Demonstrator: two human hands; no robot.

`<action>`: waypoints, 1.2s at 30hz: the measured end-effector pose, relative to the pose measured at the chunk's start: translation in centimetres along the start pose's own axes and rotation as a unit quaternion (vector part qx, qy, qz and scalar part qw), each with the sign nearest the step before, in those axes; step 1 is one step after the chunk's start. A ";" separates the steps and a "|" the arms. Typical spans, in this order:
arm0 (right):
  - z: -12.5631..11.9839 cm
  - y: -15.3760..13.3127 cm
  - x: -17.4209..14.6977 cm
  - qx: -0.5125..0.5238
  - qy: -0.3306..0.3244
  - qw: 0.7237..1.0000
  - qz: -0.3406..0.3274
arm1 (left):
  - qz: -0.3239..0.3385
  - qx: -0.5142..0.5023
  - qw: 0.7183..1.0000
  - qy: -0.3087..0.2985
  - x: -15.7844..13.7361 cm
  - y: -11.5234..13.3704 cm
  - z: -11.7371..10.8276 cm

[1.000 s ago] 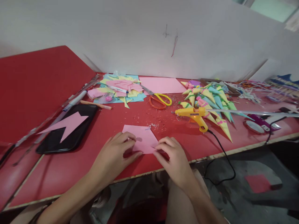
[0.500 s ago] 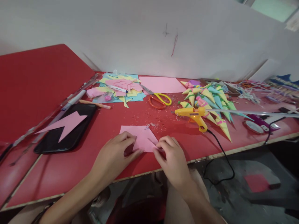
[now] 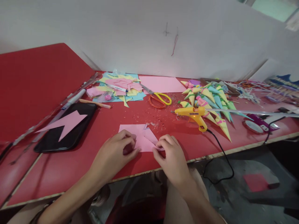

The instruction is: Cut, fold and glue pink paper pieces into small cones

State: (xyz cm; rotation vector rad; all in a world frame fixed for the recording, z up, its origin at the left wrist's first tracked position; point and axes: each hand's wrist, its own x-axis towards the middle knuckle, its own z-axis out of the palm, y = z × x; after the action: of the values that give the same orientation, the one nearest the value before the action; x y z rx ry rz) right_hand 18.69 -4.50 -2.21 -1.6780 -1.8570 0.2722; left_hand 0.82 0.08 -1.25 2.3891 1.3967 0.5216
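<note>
A pink sheet of paper (image 3: 146, 140) lies on the red tabletop before me, with a fold or slit running slantwise toward its right corner. My left hand (image 3: 119, 149) grips its left part, thumb and fingers curled around the near edge. At the right corner, my right hand (image 3: 171, 155) pinches the paper between thumb and fingertips. Beyond the sheet lie scissors (image 3: 157, 99) with one red and one yellow handle. To the right rests a yellow glue gun (image 3: 192, 115) with a clear glue stick in its back.
A pink notched paper cutout (image 3: 68, 123) lies across a black phone-like slab (image 3: 80, 140) at left. Paper scraps (image 3: 116, 85) with a marker are piled at the back. Several decorated paper cones (image 3: 213, 99) heap at right. The glue gun's black cord (image 3: 225, 152) hangs over the table edge (image 3: 233, 148).
The pink paper's slanting fold shows more clearly and its right side has shifted slightly. Both hands stay nearly in place, still holding the paper.
</note>
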 end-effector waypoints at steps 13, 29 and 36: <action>-0.1 -0.4 0.4 -0.036 -0.017 0.999 -0.020 | 0.014 -0.009 1.000 0.000 0.0 0.1 0.2; -0.1 -0.1 0.5 0.017 -0.014 1.000 -0.005 | 0.024 0.013 1.000 0.005 0.1 0.1 0.1; -0.1 -0.2 0.5 -0.007 -0.016 1.000 -0.003 | 0.017 0.021 1.000 0.003 0.2 0.2 -0.1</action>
State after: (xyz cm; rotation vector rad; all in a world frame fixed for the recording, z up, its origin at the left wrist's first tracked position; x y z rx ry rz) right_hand 18.58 -4.09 -1.90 -1.6869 -1.8920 0.2860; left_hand 1.03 0.17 -1.02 2.4502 1.3845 0.5145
